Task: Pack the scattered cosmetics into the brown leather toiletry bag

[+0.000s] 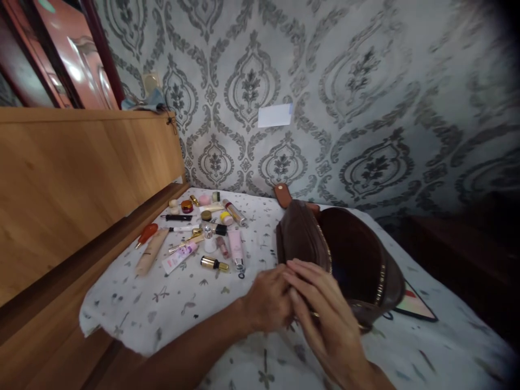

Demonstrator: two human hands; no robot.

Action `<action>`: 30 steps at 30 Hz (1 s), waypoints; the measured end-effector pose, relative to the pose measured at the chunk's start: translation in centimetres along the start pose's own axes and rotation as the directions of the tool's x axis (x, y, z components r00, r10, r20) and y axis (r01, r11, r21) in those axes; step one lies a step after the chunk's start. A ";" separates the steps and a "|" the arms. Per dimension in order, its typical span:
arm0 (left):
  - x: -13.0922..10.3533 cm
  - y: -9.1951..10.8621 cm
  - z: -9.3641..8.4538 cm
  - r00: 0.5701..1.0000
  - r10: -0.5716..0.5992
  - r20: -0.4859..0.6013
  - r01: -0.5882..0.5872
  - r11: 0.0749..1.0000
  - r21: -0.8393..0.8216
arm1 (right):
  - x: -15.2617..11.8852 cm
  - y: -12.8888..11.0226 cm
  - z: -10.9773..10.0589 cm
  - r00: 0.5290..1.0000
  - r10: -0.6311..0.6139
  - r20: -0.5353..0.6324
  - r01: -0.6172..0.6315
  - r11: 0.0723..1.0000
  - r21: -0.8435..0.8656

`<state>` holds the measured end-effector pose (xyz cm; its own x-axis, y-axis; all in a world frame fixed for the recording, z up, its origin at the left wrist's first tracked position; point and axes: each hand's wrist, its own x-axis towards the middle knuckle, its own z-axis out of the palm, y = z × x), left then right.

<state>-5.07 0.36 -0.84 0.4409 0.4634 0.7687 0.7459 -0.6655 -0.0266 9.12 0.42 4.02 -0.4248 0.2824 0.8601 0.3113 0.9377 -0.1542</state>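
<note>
Brown bag (301,233) lies beyond curled left fingers (280,291), straighter right fingers (314,279); I cannot tell their grip.

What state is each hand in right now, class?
Left hand: curled at the brown bag; its grip is hidden.
Right hand: outstretched; whether it holds anything cannot be told.

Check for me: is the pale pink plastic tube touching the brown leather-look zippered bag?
Apart. In the head view, a wide strip of white patterned cloth shows between the pale pink plastic tube and the brown zippered bag.
</note>
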 end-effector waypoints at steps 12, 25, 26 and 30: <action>-3.7 -3.5 -5.4 0.999 0.031 -0.018 -0.028 0.987 0.159 | -0.6 -2.4 4.1 0.960 0.180 0.214 -0.228 0.947 0.227; -9.5 -12.5 -12.1 0.805 -0.501 -0.318 0.593 0.657 0.465 | -3.6 -1.9 7.6 0.908 0.336 0.249 -0.410 0.834 0.370; -10.0 -13.2 -12.3 0.763 -0.566 -0.313 0.641 0.599 0.480 | -3.7 -1.8 7.7 0.907 0.341 0.247 -0.414 0.831 0.372; -11.1 -14.8 -12.1 0.655 -0.735 -0.175 0.682 0.475 0.557 | -3.8 -1.6 7.8 0.900 0.354 0.254 -0.429 0.822 0.374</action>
<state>-26.97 -2.00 -1.23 -0.3469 0.6907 0.6346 0.9327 0.3254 0.1557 3.56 -0.57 -2.79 -0.4882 0.6378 0.5956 0.1207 0.7253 -0.6777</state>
